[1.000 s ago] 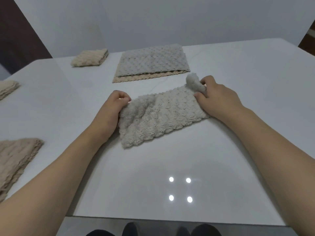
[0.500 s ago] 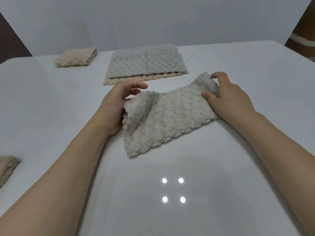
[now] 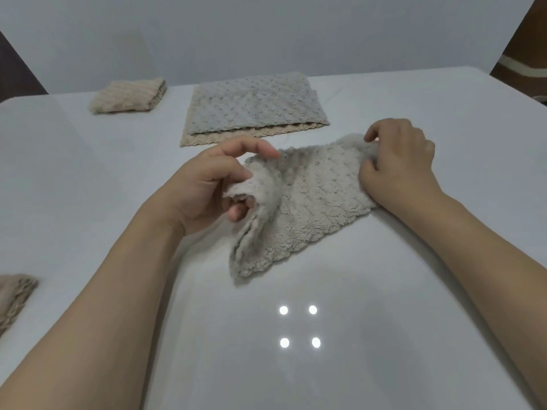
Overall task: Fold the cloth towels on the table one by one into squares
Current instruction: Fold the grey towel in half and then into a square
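Two hands work one grey towel (image 3: 307,208), which lies slantwise on the white worktop (image 3: 414,291) and serves here as the landmark. The left hand (image 3: 207,184) is at the towel's left end. Its thumb and lower fingers (image 3: 236,213) pinch a raised fold of the towel's edge, lifting that corner off the worktop; the index finger is extended above the fold and does not grip. The right hand (image 3: 399,167) is at the towel's right, far end. Its fingers are curled and clamped on a bunched corner of the towel; the fingertips are buried in the pile, so the exact grip cannot be made out. Between the two hands the towel rests flat on the worktop, and its near corner points toward the camera.

Beyond the towel lies a flat stack (image 3: 254,110): a grey towel on top of a beige one, of which only the near edge shows. Beyond the towel and to the left sits a small folded beige towel (image 3: 128,96). Left of the towel and nearer the camera, another beige towel (image 3: 14,300) is cut off by the picture's edge. Nearer the camera than the towel, four bright light reflections (image 3: 299,326) show on the worktop.
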`<state>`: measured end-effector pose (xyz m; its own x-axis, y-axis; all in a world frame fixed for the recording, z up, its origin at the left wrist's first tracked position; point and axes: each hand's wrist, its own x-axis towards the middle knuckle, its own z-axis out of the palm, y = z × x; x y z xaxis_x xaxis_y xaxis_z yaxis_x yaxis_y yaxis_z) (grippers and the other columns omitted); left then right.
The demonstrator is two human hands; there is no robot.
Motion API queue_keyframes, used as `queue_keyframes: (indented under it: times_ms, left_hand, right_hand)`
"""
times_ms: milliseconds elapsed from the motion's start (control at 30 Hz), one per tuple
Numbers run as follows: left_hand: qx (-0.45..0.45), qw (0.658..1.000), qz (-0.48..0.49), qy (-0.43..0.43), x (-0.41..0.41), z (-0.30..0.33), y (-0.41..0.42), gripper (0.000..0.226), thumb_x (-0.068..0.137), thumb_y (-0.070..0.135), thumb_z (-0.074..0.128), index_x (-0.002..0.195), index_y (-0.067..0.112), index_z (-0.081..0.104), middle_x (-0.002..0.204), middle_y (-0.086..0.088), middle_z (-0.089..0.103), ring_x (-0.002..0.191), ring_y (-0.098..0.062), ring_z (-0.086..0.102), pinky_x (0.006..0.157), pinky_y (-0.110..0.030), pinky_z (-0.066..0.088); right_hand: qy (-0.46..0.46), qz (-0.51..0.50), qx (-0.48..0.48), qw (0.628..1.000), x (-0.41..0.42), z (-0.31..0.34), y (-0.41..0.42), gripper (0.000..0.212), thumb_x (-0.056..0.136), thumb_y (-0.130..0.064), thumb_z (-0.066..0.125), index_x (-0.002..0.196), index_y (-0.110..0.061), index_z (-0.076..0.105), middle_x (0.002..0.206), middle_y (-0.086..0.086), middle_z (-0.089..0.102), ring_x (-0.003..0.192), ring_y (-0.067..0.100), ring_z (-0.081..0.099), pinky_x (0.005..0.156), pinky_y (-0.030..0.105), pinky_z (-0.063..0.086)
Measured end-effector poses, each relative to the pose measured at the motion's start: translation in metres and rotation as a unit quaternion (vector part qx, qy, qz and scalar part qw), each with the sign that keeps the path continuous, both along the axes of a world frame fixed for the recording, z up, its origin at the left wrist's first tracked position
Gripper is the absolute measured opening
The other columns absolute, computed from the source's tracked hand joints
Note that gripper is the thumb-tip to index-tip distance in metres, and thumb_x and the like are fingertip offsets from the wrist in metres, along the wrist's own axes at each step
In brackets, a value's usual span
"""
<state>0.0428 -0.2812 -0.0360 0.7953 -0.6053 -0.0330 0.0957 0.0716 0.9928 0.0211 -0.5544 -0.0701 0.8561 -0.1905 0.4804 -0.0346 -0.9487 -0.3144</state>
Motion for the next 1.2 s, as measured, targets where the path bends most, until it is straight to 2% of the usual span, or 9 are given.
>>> queue_keyframes:
  times_ms: [200,333,467,567,667,767,967,1067,1200]
  left_hand:
    - [-0.033,0.999,0.023,-0.010,0.009,-0.016,-0.002,0.043,0.068,-0.019,0.041,0.096,0.003,0.066,0.077,-0.011,0.071,0.066,-0.017,0.068,0.064,-0.022,0.055]
    - [0.064,0.977,0.151,-0.135,0.013,-0.022,-0.005,0.024,0.069,0.005,0.062,0.089,0.013,0.071,0.086,-0.002,0.069,0.077,-0.015,0.063,0.073,-0.028,0.050]
    - [0.144,0.935,0.235,-0.224,0.007,-0.013,-0.008,0.009,0.065,0.042,0.060,0.069,0.039,0.069,0.117,0.017,0.048,0.118,-0.018,0.048,0.106,-0.041,0.038]
    - [0.064,0.944,0.216,-0.243,0.003,-0.014,-0.011,0.016,0.076,0.028,0.065,0.086,0.016,0.071,0.107,0.003,0.063,0.100,-0.017,0.060,0.089,-0.038,0.048]
    - [0.062,0.924,0.223,-0.304,-0.001,-0.015,-0.016,0.011,0.086,0.023,0.067,0.075,0.024,0.067,0.069,0.010,0.058,0.067,-0.008,0.051,0.064,-0.028,0.042]
    - [0.106,0.893,0.248,-0.361,0.000,-0.019,-0.016,0.021,0.093,0.022,0.064,0.076,0.010,0.061,0.066,0.003,0.052,0.067,-0.009,0.047,0.061,-0.033,0.037]
    - [0.231,0.873,0.259,-0.344,0.004,-0.027,-0.019,0.030,0.088,0.035,0.063,0.067,0.017,0.051,0.056,0.013,0.042,0.055,-0.009,0.039,0.056,-0.031,0.033]
    - [0.207,0.891,0.241,-0.324,0.002,-0.029,-0.021,0.032,0.093,0.032,0.063,0.072,0.012,0.051,0.060,0.008,0.042,0.057,-0.009,0.039,0.056,-0.032,0.033]
    - [0.191,0.924,0.204,-0.260,0.000,-0.029,-0.024,0.022,0.092,0.041,0.061,0.091,0.020,0.060,0.075,0.007,0.062,0.067,-0.008,0.056,0.061,-0.026,0.044]
  right_hand:
    - [-0.002,0.236,0.015,0.972,-0.011,0.007,0.024,0.008,0.083,-0.019,0.054,0.090,-0.017,0.056,0.088,-0.001,0.055,0.079,0.017,0.048,0.075,0.040,0.043]
    - [0.065,0.286,-0.004,0.956,-0.010,-0.003,0.024,0.012,0.086,-0.031,0.052,0.087,-0.021,0.059,0.086,-0.007,0.054,0.083,0.016,0.051,0.077,0.036,0.044]
    - [0.063,0.296,0.014,0.953,-0.009,-0.002,0.020,0.006,0.088,-0.023,0.059,0.091,-0.021,0.063,0.088,-0.009,0.055,0.083,0.010,0.050,0.076,0.025,0.037]
    - [0.072,0.299,0.027,0.951,-0.010,-0.001,0.022,0.010,0.089,-0.016,0.057,0.093,-0.020,0.066,0.089,-0.009,0.058,0.084,0.005,0.049,0.076,0.020,0.035]
    - [0.081,0.289,0.078,0.951,-0.014,0.004,0.024,0.017,0.093,-0.022,0.048,0.090,-0.023,0.065,0.088,-0.014,0.062,0.083,0.002,0.052,0.076,0.024,0.039]
    - [0.084,0.304,0.127,0.941,-0.020,0.010,0.026,0.037,0.099,-0.046,0.031,0.074,-0.027,0.052,0.071,-0.015,0.057,0.070,0.005,0.052,0.064,0.029,0.037]
    - [0.041,0.335,0.186,0.923,-0.032,0.019,0.031,0.086,0.075,-0.090,0.018,0.097,-0.018,0.060,0.084,-0.009,0.063,0.082,0.011,0.059,0.072,0.030,0.045]
    - [0.062,0.306,0.192,0.930,-0.035,0.022,0.037,0.072,0.072,-0.087,0.040,0.094,-0.022,0.059,0.082,-0.011,0.063,0.081,0.009,0.060,0.072,0.027,0.047]
    - [0.030,0.236,0.137,0.961,-0.028,0.016,0.037,0.030,0.075,-0.041,0.048,0.069,-0.012,0.051,0.067,0.000,0.055,0.069,0.021,0.053,0.065,0.046,0.046]
